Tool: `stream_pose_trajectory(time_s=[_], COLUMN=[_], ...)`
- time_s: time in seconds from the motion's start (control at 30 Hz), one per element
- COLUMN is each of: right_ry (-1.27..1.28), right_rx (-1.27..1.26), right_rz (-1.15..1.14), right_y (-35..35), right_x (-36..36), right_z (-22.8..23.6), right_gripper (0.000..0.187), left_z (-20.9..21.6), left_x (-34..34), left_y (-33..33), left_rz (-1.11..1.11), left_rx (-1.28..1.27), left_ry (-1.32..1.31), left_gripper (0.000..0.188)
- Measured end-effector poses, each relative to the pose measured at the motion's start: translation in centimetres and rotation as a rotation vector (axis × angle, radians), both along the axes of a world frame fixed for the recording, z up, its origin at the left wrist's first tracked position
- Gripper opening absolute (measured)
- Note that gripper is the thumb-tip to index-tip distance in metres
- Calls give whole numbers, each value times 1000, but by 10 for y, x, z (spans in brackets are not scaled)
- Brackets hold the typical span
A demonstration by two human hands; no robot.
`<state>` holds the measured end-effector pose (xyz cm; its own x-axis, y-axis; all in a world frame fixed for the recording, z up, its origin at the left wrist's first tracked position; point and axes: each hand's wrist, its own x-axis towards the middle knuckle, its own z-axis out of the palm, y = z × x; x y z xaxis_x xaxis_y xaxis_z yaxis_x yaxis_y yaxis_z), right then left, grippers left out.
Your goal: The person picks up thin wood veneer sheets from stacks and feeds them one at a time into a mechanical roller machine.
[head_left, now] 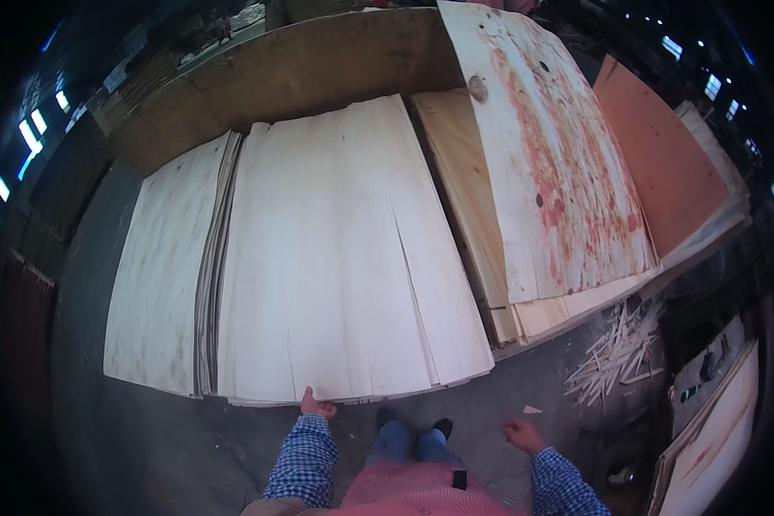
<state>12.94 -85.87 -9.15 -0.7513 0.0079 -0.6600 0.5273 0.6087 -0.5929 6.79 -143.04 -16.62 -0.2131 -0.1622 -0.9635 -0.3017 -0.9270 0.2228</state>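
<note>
The broad, pale, rectangular wood veneer sheet (310,241) lies flat on the middle stack, directly ahead of the bare left hand (319,405) in its checked sleeve; its long axis appears, from where I stand, to run away from the person's body. The left hand is the nearer one: its thumb overlaps the near edge, left of the far end's right corner, and its other fingers are bent at that edge. Whether they pinch one sheet, several or none, I cannot tell. The bare right hand (524,435) stands apart from the stack, beyond the near right corner, above the grey floor (189,439); its fingers are partly bent, nothing is visible in them, and their opening cannot be read. Note the narrow dark split (409,275) along the sheet's right part, reaching toward the near edge; its depth is not discernible. The sheet's underside and the layers beneath are concealed. To the right, the red-stained pale wood sheet (568,172) covers part of its neighbouring stack, and the dark fisheye rim obscures the outer surroundings
</note>
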Motion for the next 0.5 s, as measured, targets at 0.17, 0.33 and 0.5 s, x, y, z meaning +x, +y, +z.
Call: stream_pose_trajectory(time_s=[0.17,0.33,0.5], right_ry=[-105,-189,58], right_rx=[50,78,61], right_rz=[-65,53,128], right_y=[-37,-44,-23], right_x=[-9,15,-21], right_z=[60,17,-3], right_gripper=[34,32,31], left_z=[-31,16,67], left_x=[-15,9,9], left_y=[-11,-4,-4], left_rz=[117,101,111], left_rx=[102,49,97], left_ry=[-29,117,467], left_gripper=[45,46,36])
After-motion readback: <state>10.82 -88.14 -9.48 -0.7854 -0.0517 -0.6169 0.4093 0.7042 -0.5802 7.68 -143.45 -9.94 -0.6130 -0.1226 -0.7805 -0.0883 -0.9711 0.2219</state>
